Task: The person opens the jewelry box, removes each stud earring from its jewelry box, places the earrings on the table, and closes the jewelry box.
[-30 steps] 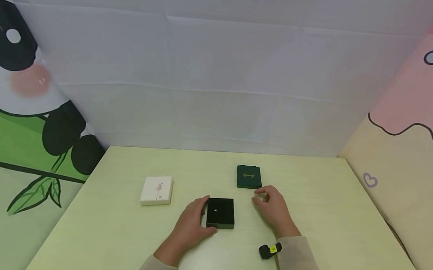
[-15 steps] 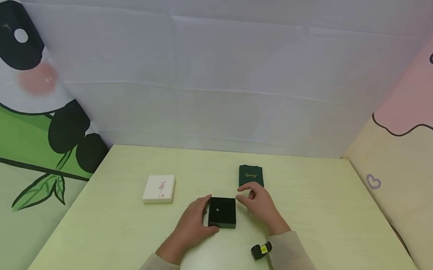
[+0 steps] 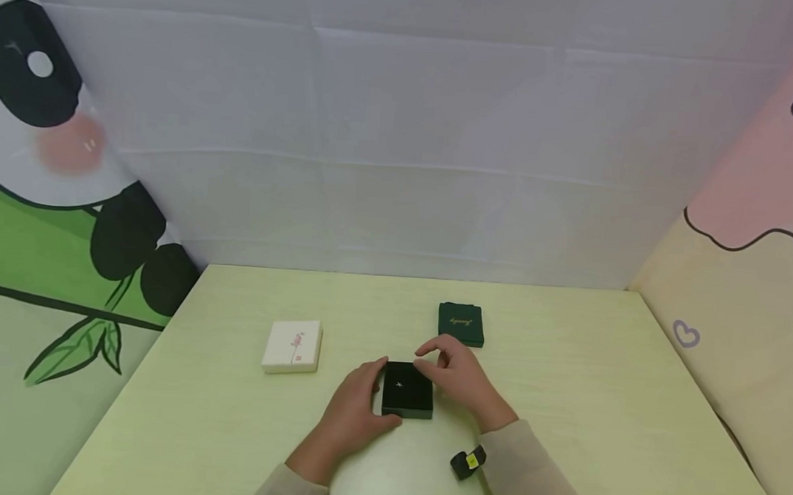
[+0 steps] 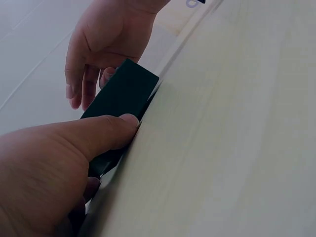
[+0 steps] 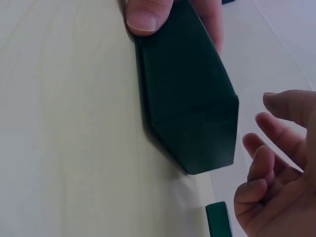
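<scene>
A small dark green jewelry box [image 3: 406, 403] sits on the table with its black lining facing up. Near the left of the lining shows a tiny silver star-shaped piece [image 3: 399, 385]. My left hand [image 3: 352, 408] grips the box, the thumb [image 4: 111, 132] on its near side and the fingers at its left and far side. Over the box's far right corner is my right hand [image 3: 464, 377], holding nothing. In the right wrist view, its index finger and thumb are apart, the other fingers loosely bent, beside the box's side wall [image 5: 197, 138].
Behind the right hand lies a dark green lid [image 3: 460, 323] with gold lettering. A white box [image 3: 292, 346] with a pink flower print lies to the left on the pale table [image 3: 182, 430]. Cloth-like panels enclose the back and sides.
My right hand has moved left, from beside the green lid to over the corner of the jewelry box. My left hand has kept its grip on the box.
</scene>
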### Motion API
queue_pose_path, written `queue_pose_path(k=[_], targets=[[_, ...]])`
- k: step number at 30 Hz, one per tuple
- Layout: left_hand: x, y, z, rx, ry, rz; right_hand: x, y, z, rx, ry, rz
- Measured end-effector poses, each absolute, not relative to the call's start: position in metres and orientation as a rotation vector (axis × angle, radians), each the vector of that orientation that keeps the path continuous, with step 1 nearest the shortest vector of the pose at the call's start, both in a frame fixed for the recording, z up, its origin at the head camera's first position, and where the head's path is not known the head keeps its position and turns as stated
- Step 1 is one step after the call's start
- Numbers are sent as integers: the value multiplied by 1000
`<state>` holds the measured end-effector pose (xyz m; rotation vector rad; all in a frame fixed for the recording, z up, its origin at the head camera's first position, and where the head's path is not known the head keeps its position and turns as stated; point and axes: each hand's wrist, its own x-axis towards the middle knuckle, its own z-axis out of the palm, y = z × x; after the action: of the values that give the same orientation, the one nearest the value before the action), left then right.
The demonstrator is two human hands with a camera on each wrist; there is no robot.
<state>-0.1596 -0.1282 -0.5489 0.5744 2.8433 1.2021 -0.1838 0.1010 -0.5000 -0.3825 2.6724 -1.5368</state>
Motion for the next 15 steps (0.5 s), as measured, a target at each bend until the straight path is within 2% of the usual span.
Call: queue_pose_path(k=[8,15], targets=[[-160,-129,-551,587,2844,1192,-181,90,-501,-516,2800,-1345],[-161,-130,-552,597,2854,1176,-175,82,-504,-458,2839,-1245]])
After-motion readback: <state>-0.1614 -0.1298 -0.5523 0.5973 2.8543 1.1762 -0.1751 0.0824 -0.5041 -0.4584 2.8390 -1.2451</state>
